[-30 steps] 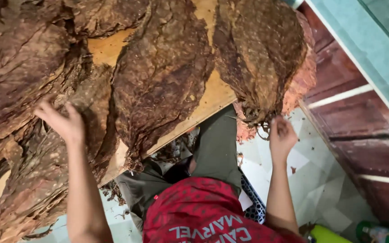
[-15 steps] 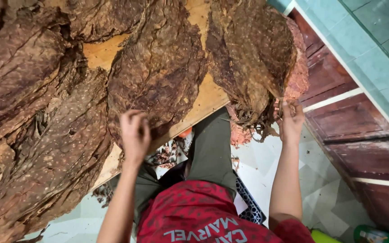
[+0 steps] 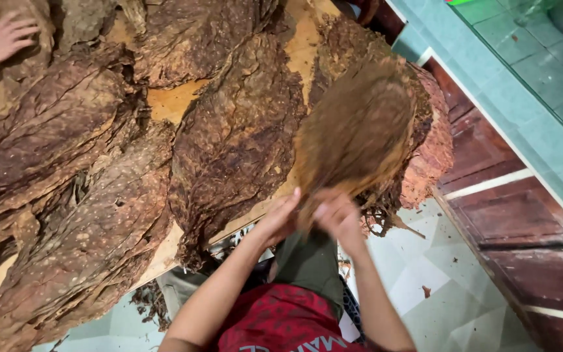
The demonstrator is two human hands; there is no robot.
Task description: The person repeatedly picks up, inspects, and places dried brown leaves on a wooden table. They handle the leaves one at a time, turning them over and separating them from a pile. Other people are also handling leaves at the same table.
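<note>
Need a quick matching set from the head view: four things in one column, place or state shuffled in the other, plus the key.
1. blurred brown leaf
2. wooden board
3. other person's hand
4. left hand

A. top left corner, on a leaf
B. pinched at its base by both hands
C. bare patch between the leaf piles
D. beside the right hand, at the leaf's base

Pairs: 1-B, 2-C, 3-A, 4-D

Both hands (image 3: 314, 218) on blurred brown leaf (image 3: 356, 133)
</note>
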